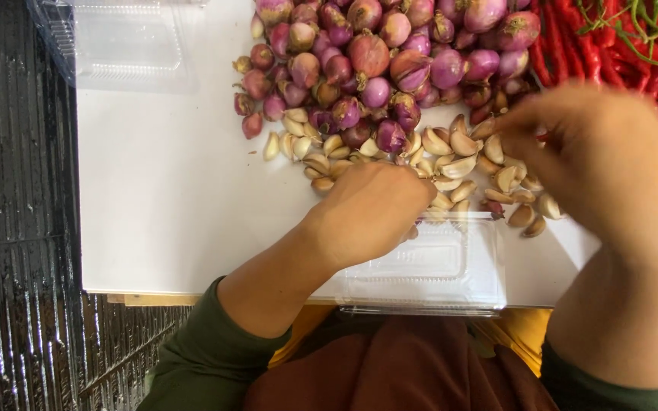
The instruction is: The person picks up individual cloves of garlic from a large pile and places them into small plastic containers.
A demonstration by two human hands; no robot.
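A food-preparation or produce-packing spot, probably a kitchen or a small market stall. Evidence: a white table point(169, 190) carries loose raw produce heaped in separate piles, namely purple shallots point(375, 61) at the top centre, unpeeled garlic cloves point(451, 164) just below them, and red chillies point(611, 38) with green stems at the top right. Clear plastic clamshell boxes of the kind used for portioned vegetables are also present: one box point(428, 266) lies open at the near edge of the table, another point(127, 38) at the far left corner. A dark ribbed surface point(17, 190) lies beside the table on the left. Which of the two settings applies cannot be told.
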